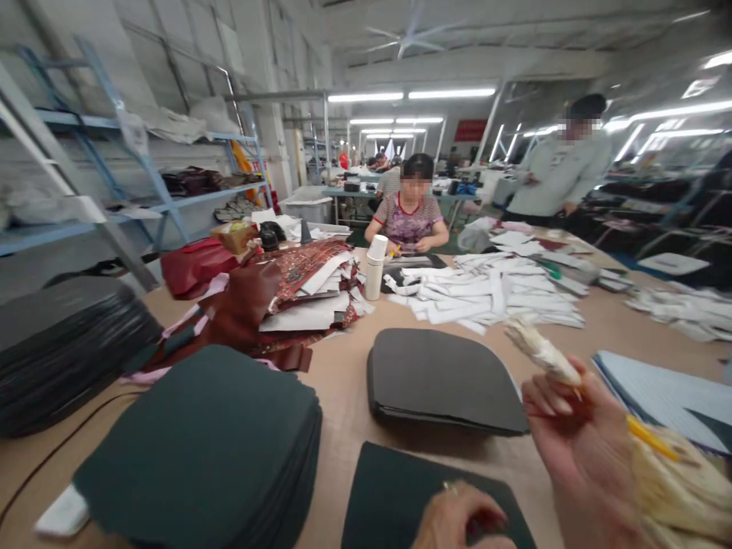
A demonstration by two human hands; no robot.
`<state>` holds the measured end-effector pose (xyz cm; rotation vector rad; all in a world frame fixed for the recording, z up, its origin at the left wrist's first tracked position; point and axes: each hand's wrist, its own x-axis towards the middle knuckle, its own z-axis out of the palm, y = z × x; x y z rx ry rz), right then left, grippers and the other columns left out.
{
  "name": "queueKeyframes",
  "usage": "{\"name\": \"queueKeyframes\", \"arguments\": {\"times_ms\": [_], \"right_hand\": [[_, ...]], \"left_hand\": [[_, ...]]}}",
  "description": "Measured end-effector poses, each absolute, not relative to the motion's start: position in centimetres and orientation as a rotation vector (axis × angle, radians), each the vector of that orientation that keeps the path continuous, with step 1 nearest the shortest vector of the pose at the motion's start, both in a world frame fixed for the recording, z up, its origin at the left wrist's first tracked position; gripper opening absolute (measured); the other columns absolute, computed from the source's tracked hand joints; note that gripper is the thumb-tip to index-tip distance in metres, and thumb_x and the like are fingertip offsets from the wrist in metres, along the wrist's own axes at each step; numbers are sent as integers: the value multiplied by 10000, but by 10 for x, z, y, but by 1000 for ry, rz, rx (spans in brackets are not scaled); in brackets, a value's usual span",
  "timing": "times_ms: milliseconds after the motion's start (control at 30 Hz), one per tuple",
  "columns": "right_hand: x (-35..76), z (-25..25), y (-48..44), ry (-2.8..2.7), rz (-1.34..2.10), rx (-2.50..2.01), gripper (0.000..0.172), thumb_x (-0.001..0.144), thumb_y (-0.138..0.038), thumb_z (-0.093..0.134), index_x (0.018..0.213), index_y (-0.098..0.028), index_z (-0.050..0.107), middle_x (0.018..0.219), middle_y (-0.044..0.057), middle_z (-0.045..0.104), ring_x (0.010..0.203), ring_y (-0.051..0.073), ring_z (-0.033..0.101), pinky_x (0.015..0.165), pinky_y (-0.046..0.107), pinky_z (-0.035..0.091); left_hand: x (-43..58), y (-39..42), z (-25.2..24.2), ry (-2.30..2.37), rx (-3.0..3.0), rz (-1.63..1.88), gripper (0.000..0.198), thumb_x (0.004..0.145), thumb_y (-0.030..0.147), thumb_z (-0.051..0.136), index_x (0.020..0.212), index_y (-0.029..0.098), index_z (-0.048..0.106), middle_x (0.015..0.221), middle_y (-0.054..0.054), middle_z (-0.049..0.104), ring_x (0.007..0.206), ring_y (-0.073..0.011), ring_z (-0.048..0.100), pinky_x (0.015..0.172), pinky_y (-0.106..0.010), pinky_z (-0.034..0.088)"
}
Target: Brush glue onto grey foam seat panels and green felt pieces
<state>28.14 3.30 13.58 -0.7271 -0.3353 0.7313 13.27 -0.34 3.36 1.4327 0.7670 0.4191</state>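
My right hand is raised at the right, its fingers closed around a stick-like tool with a thick whitish wrapped end. My left hand, cut off by the bottom edge, rests over a dark green panel with its fingers curled. What those fingers hold, if anything, is hidden. Just beyond the panel lies a stack of dark grey rounded panels. A tall stack of dark green panels stands to the left. Beside my right wrist is a smeared beige object with a yellow stick against it.
Brown-red patterned material is heaped at the left beyond the green stack. A white bottle stands beside many white strips. Black panels are piled far left. A person sits across the table; another stands at the right.
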Motion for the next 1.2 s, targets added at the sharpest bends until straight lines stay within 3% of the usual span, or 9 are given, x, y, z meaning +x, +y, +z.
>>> {"name": "queueKeyframes", "arguments": {"times_ms": [133,267,500,733,1000,1200], "right_hand": [[305,102,64,-594,763,-1052,250,689,-375,703,845,-182,672,532,-41,499,453,56,398,429,208,297],[294,90,99,-990,845,-1287,284,703,-413,688,861,-178,690,527,-28,535,471,80,441,460,224,352],[261,74,140,-1328,1120,-1298,226,664,-412,696,754,-205,691,692,5,642,620,128,559,581,247,462],[249,48,144,-1553,1383,-1261,190,757,-370,621,834,-205,674,739,4,636,674,129,567,617,239,473],[253,51,178,-1477,1168,-1306,192,744,-368,623,818,-194,657,748,0,632,687,128,559,651,249,460],[252,50,168,-1587,1424,-1289,198,744,-371,629,831,-198,667,734,3,639,685,133,567,644,251,468]], "left_hand": [[144,48,33,809,2098,602,457,821,167,456,1277,198,457,1389,-76,425,1308,-238,311,1110,-438,216],[162,86,15,1003,2339,405,562,806,285,546,1327,134,397,1455,-160,301,1366,-351,140,1103,-558,138],[164,98,-18,981,2409,237,627,731,378,661,1304,258,436,1478,-162,235,1348,-425,128,1044,-641,166],[165,96,-16,991,2350,237,571,763,274,633,1301,285,441,1375,-157,421,1334,-397,219,1036,-640,184],[161,100,-17,919,2332,276,571,758,280,628,1296,248,440,1483,-197,178,1350,-422,103,1050,-646,121],[162,102,-21,947,2285,229,536,797,319,587,1308,266,436,1466,-174,253,1345,-420,120,1050,-646,143]]}}
